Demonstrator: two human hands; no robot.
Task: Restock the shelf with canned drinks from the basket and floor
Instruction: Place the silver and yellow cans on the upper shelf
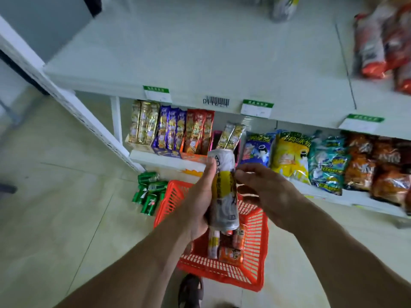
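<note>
My left hand (pixel 200 196) grips a tall white and yellow drink can (pixel 224 192), held upright above the orange basket (pixel 255 252). My right hand (pixel 264 187) is just right of the can, its fingertips touching the can's side. Inside the basket lie more cans, one white and yellow (pixel 213 243) and some orange ones (pixel 230 255). Several green cans (pixel 150 194) lie on the floor left of the basket. The white shelf (pixel 200 52) stretches above, mostly bare, with one similar can (pixel 283 7) at its back.
Red snack bags (pixel 382 45) lie on the shelf's right end. The lower shelf holds boxed snack bars (pixel 171 132) and chip bags (pixel 311 161). A white shelf upright (pixel 66 101) slants at the left. My foot (pixel 191 290) stands behind the basket on the tiled floor.
</note>
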